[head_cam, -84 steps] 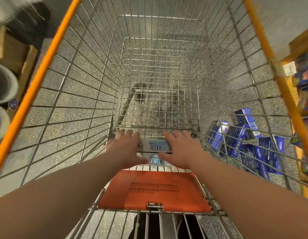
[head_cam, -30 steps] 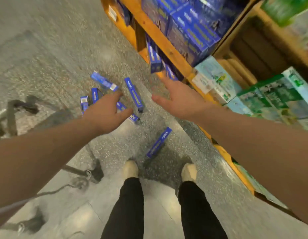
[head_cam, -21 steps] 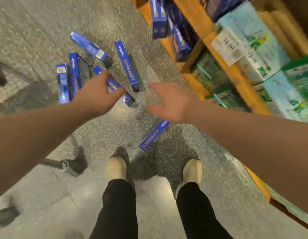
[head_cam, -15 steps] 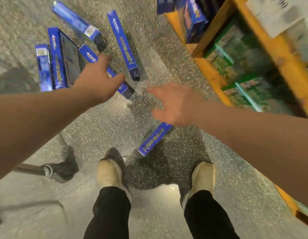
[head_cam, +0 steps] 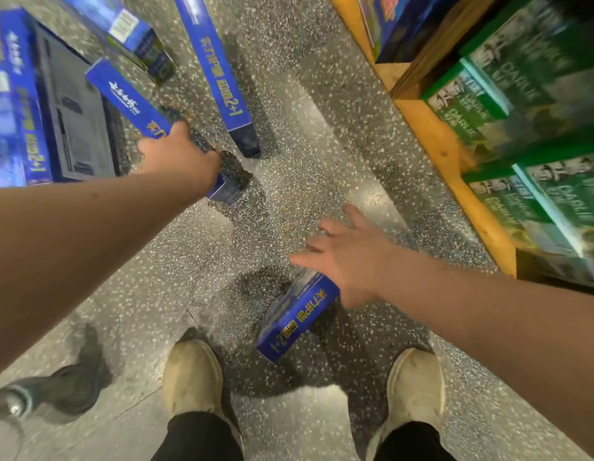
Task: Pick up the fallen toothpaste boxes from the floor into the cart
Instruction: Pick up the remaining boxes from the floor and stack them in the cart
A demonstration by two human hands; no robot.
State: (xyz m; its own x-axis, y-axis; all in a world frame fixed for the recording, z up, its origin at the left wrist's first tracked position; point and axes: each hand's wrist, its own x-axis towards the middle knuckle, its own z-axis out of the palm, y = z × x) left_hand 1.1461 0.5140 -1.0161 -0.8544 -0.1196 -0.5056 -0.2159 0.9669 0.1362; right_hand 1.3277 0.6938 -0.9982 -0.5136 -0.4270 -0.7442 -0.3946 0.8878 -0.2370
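Note:
Several blue toothpaste boxes lie on the speckled floor. My left hand [head_cam: 180, 158] reaches down and grips one slanted blue box [head_cam: 129, 101] around its middle, fingers curled over it. My right hand [head_cam: 348, 257] is spread open over the top end of another blue box [head_cam: 295, 316] lying between my feet; I cannot tell if it touches it. A third long box [head_cam: 220, 69] lies just right of my left hand. More boxes [head_cam: 122, 26] and a wider pack [head_cam: 68, 104] lie at the upper left. Only a wheel [head_cam: 58, 392] of the cart shows, at the lower left.
A wooden shelf with an orange base edge [head_cam: 450, 154] runs along the right, stacked with green boxes [head_cam: 488, 94] and blue ones [head_cam: 398, 21]. My two shoes [head_cam: 193, 377] [head_cam: 415, 382] stand on the floor at the bottom.
I have bent lower toward the floor. My left hand has come down onto the slanted box and closed on it; my right hand has dropped over the box between my feet.

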